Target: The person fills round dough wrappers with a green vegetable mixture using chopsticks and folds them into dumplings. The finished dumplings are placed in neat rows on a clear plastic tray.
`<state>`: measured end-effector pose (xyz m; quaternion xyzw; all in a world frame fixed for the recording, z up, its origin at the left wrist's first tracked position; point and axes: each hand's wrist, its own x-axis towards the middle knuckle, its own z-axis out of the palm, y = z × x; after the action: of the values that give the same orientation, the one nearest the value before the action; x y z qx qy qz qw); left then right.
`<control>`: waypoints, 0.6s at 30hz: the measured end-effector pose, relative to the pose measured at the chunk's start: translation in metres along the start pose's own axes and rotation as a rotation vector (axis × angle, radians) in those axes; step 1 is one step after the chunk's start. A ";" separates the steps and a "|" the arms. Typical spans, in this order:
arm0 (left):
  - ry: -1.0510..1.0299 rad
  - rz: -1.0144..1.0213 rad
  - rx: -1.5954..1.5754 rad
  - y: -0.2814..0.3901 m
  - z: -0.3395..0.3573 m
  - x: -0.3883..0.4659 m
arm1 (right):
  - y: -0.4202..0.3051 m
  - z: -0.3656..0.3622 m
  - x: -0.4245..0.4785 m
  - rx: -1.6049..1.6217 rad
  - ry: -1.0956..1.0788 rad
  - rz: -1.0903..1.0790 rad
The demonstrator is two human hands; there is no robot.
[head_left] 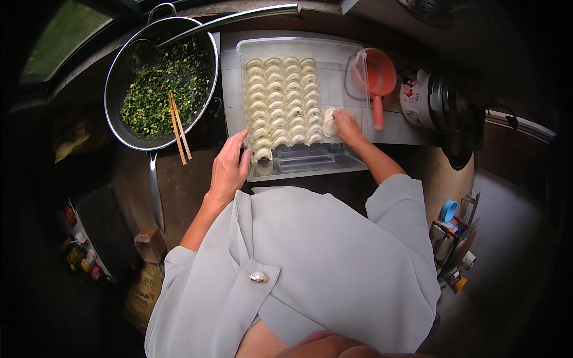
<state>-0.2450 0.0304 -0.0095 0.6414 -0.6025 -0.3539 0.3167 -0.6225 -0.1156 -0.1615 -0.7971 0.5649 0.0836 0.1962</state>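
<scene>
Four rows of crescent dumplings [277, 105] lie close together in a clear plastic tray [304, 176], filling its left and middle part. My left hand [230, 165] rests at the tray's left edge, fingers apart, with nothing seen in it. At the tray's right part, my right hand [348, 127] has its fingertips on some round dough wrappers [329, 122]; whether they pinch one cannot be made out. Left of the tray stands a large pan [216, 67] of chopped green and yellow filling [163, 94], with wooden chopsticks [178, 129] and a metal ladle [228, 19] in it.
A coral plastic dipper [378, 74] sits partly behind the tray's right wall. Farther right stands a rice cooker [416, 100]. The pan's metal handle [156, 192] points towards me on the left. A cardboard box [150, 245] and a yellow sack [145, 291] are lower left.
</scene>
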 end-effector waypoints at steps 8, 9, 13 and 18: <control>-0.008 -0.043 -0.049 0.001 -0.003 -0.007 | -0.002 -0.016 -0.010 -0.058 0.029 -0.185; -0.038 -0.052 -0.078 0.000 -0.002 -0.006 | -0.009 -0.029 -0.013 0.036 -0.002 -0.140; -0.154 -0.195 -0.339 0.005 0.006 0.008 | -0.045 -0.085 -0.026 0.525 -0.036 -0.028; -0.379 -0.474 -1.487 0.019 0.024 0.029 | -0.145 -0.154 -0.045 1.375 -0.204 -0.007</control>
<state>-0.2743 0.0009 -0.0087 0.3027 -0.1002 -0.8232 0.4698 -0.5160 -0.0978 0.0260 -0.4820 0.4656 -0.2195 0.7090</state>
